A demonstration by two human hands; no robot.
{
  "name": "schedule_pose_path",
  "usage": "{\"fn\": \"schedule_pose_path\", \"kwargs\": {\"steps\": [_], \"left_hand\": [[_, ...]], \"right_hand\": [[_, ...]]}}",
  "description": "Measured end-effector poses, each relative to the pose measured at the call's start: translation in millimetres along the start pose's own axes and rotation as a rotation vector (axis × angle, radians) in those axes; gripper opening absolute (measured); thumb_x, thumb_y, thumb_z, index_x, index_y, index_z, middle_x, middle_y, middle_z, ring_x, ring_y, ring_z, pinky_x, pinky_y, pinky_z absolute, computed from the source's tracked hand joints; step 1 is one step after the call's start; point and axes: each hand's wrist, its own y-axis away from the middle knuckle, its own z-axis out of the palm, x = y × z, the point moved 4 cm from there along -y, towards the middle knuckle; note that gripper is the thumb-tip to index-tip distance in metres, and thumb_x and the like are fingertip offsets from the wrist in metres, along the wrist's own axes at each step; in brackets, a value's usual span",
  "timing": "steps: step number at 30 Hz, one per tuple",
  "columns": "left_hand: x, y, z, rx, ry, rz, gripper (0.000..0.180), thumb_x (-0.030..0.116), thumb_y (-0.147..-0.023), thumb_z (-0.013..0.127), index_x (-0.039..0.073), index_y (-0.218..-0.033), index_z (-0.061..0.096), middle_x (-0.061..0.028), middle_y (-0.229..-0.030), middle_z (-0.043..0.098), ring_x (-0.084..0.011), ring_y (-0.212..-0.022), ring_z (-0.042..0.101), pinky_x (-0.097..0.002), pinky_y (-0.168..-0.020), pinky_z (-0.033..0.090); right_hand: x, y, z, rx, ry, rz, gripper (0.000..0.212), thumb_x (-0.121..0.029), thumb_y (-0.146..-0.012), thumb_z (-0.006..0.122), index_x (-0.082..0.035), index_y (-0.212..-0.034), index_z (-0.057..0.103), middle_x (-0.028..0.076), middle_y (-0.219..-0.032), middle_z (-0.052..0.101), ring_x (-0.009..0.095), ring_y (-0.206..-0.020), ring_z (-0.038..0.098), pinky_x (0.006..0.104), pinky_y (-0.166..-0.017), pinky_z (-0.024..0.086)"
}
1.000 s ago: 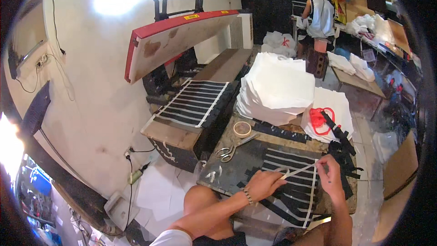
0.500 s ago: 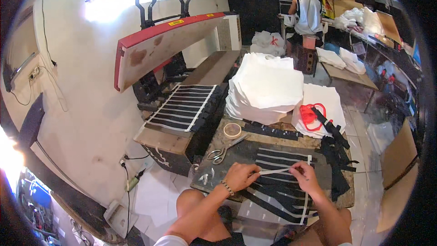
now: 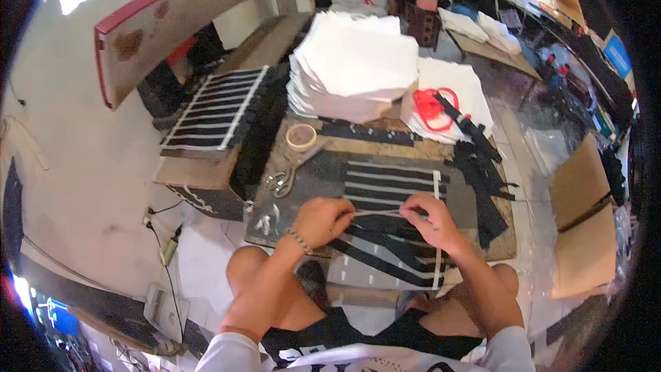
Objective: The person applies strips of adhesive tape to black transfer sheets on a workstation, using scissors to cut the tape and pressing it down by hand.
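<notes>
Over a dark grey board point(image 3: 317, 182) on a low table, my left hand point(image 3: 323, 222) is closed in a pinch on one end of a narrow pale strip point(image 3: 377, 213). My right hand point(image 3: 430, 220) pinches the other end, so the strip runs taut and level between them. Beneath lie several black strips point(image 3: 389, 183) in rows with light gaps. A white tape point(image 3: 437, 262) crosses their right ends from far to near. Closer to me, the lower black strips point(image 3: 385, 262) slant and spread over a grey sheet.
Scissors point(image 3: 284, 180) and a tape roll point(image 3: 301, 138) lie at the board's left. Behind stands a tall stack of white sheets point(image 3: 354, 55). Black strips point(image 3: 475, 172) and a red tangle point(image 3: 435, 109) are at the right. A red-edged press point(image 3: 158, 24) stands open at the left over another striped panel point(image 3: 217, 107).
My view has tilted down and shifted right, so things sit higher and further left. Both hands still hold the pale strip, which has turned from slightly slanted to nearly level.
</notes>
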Motion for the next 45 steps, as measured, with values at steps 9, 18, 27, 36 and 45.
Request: {"fn": "schedule_pose_path", "kwargs": {"steps": [9, 18, 27, 36, 45], "left_hand": [[-12, 2, -26, 0.039, -0.024, -0.052, 0.022, 0.031, -0.092, 0.072, 0.009, -0.092, 0.076, -0.0164, -0.079, 0.073, -0.0372, -0.075, 0.071, -0.0472, -0.067, 0.055], [-54, 18, -71, 0.294, -0.035, -0.305, 0.022, 0.025, -0.088, 0.078, 0.003, -0.087, 0.076, -0.0107, -0.058, 0.06, -0.0193, -0.049, 0.054, -0.0362, -0.05, 0.041], [-52, 9, -63, 0.329, 0.014, -0.321, 0.024, 0.026, -0.088, 0.079, 0.002, -0.087, 0.076, -0.0066, -0.054, 0.054, -0.0131, -0.048, 0.048, -0.0335, -0.049, 0.036], [-56, 7, -60, 0.281, -0.014, -0.339, 0.025, 0.026, -0.089, 0.079, 0.001, -0.086, 0.074, -0.0068, -0.053, 0.052, -0.0133, -0.048, 0.046, -0.0345, -0.049, 0.036], [-51, 3, -50, 0.179, -0.028, -0.281, 0.021, 0.02, -0.091, 0.079, 0.0, -0.088, 0.074, -0.0019, -0.059, 0.058, -0.0073, -0.055, 0.049, -0.0289, -0.05, 0.038]], "right_hand": [[57, 33, -44, -0.065, 0.559, 0.211, 0.062, -0.025, -0.083, 0.085, -0.006, -0.137, 0.059, 0.02, -0.139, 0.058, 0.04, -0.133, 0.054, 0.0492, -0.11, 0.044], [87, 57, -46, -0.345, 0.724, 0.562, 0.081, -0.05, -0.086, 0.078, -0.014, -0.152, 0.05, 0.012, -0.169, 0.032, 0.044, -0.157, 0.023, 0.0695, -0.121, 0.022], [72, 55, -46, -0.409, 0.773, 0.569, 0.079, -0.051, -0.087, 0.076, -0.013, -0.152, 0.05, 0.013, -0.166, 0.038, 0.044, -0.154, 0.029, 0.0632, -0.121, 0.026], [74, 57, -48, -0.375, 0.706, 0.477, 0.08, -0.044, -0.083, 0.082, -0.007, -0.147, 0.052, 0.017, -0.162, 0.042, 0.045, -0.148, 0.037, 0.0563, -0.12, 0.03], [62, 54, -48, -0.382, 0.727, 0.464, 0.078, -0.043, -0.085, 0.08, -0.004, -0.147, 0.051, 0.019, -0.161, 0.042, 0.045, -0.146, 0.04, 0.0529, -0.12, 0.032]]}}
